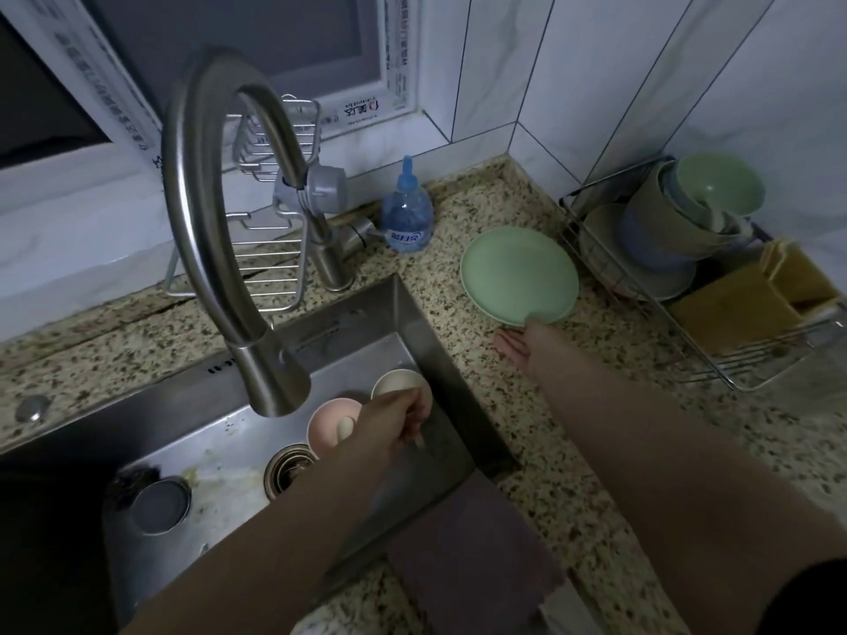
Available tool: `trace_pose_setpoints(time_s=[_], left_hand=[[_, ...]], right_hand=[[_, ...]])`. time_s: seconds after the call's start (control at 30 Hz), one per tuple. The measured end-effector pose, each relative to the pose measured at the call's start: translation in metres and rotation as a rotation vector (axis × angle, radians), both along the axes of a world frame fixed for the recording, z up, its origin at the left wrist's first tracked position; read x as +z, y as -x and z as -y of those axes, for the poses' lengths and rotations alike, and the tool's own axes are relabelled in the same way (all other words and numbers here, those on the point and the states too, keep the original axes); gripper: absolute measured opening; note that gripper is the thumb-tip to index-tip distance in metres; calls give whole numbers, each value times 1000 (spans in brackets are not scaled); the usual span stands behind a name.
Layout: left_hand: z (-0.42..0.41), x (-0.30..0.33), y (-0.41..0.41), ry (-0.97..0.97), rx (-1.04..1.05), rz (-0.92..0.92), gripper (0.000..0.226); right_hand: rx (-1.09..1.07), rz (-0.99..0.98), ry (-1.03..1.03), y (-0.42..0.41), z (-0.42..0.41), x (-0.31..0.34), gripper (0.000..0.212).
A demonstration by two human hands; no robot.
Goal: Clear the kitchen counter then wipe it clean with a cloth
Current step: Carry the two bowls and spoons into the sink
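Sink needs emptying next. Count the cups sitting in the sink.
2 visible: a pink cup beside the drain, and a cream cup just behind it, partly covered by the left hand. Others may be hidden.

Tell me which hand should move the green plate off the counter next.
Right. The right hand already rests at the near rim of the green plate on the counter. The left hand is down in the sink, gripping what looks like a utensil above the pink bowl.
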State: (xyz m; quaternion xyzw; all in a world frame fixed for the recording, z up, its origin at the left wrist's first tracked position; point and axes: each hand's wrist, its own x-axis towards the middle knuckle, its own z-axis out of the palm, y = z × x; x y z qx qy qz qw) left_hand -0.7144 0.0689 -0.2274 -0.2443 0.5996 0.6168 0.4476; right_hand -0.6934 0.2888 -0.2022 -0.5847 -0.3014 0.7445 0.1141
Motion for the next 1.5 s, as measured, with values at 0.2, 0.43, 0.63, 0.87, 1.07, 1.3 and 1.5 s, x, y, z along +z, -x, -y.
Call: trace_pose_setpoints(time_s=[0.2,0.43,0.63,0.87,1.07,1.3,1.5], left_hand=[[17,-4,7,60,71,-8,16],[46,15,17,15,169,41,12],[96,25,20,54,205,-41,19],[178,9,9,188,330,-227,22],[269,-14,1,294,419,-227,17],[351,-65,-7,528,258,-193,16],[380,-100,-10,693,-56,-178,32]], right_hand=[[-28,23,-27,7,-1,-1,33],[372,101,-324,-7,34,6,38],[818,152,-426,-5,80,19,37],[1242,106,-387,1,151,18,27],[1383,122,-362,21,245,-18,24],[1563,286,-656,28,342,-83,25],[1709,424,-805,17,377,-130,51]])
